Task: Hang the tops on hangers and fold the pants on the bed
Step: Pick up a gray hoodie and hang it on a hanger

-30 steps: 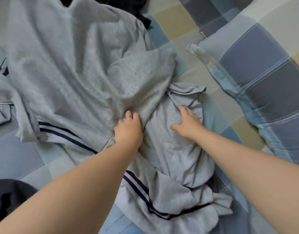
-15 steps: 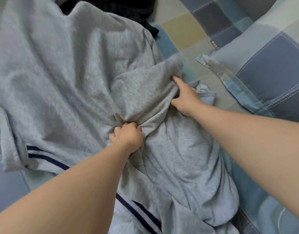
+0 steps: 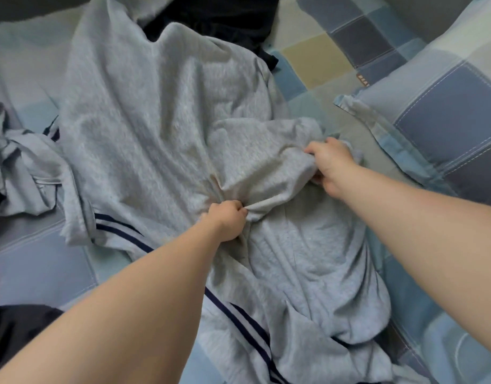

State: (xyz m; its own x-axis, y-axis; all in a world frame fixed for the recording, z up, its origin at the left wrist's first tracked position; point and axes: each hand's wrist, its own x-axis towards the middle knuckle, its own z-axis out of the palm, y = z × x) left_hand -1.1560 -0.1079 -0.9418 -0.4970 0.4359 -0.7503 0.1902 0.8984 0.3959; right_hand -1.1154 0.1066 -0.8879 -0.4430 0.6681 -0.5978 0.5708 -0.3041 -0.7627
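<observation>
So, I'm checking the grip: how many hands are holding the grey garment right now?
2. The left hand grips a bunch of the grey garment near its middle. The right hand grips a fold further right, toward the plaid pillow.

My two arms are bare from the wrists as far up as I can see. My left arm (image 3: pixel 128 314) looks very big and wide close up and gets thinner toward my left hand (image 3: pixel 227 223), while my right arm (image 3: pixel 419 231) looks long and a bit slimmer up to my right hand (image 3: pixel 331 164). Both arms are smooth and round with soft wrists, my hands look small, my fingers (image 3: pixel 238 208) are short and round, and little knuckle bumps show on the left one.
</observation>
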